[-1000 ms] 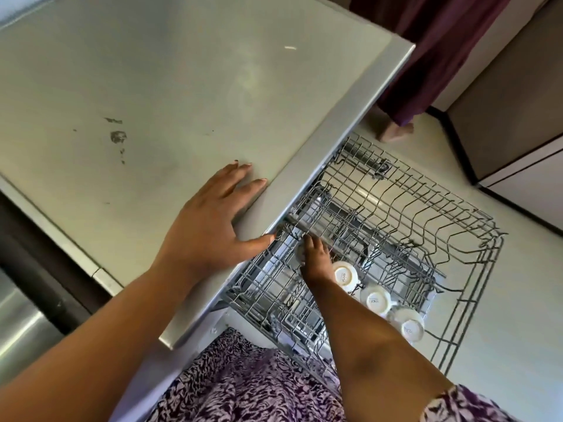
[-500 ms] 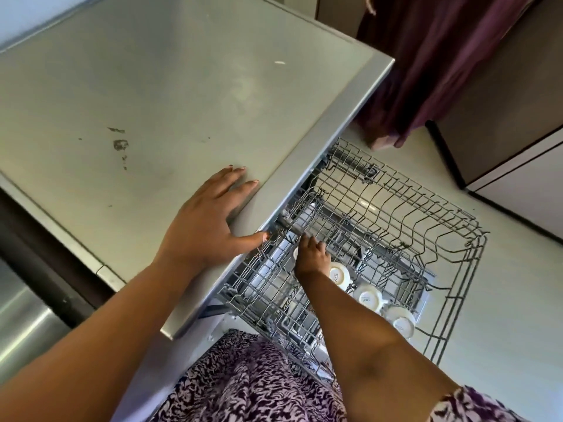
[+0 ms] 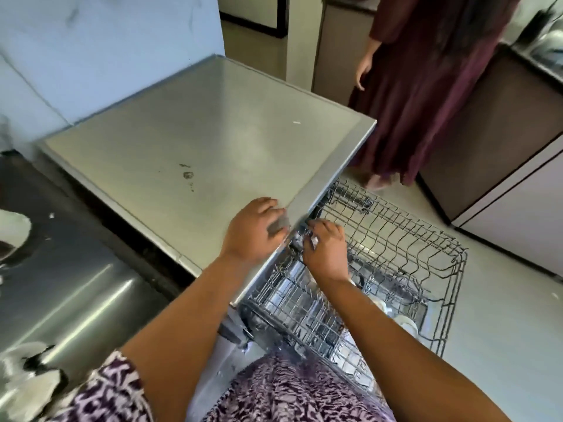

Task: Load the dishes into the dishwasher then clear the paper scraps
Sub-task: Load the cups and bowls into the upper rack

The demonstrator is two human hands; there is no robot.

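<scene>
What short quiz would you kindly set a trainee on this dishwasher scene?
1. True or false: the wire rack is pulled out of the dishwasher.
2. The left hand is on: A the dishwasher's top; B the floor; C a cup.
3. What colour are the cups in the rack?
Key: 1 true; 2 A; 3 white.

Both bare forearms reached forward and converged, elbows bent. The left hand (image 3: 256,229) lay palm down with knuckles raised and fingers bent; a grey blur hid the fingertips, so its grip could not be told. Just beside it, the right hand (image 3: 326,249) hung palm down with fingers curled inward; whether they pinched anything was unclear.
</scene>
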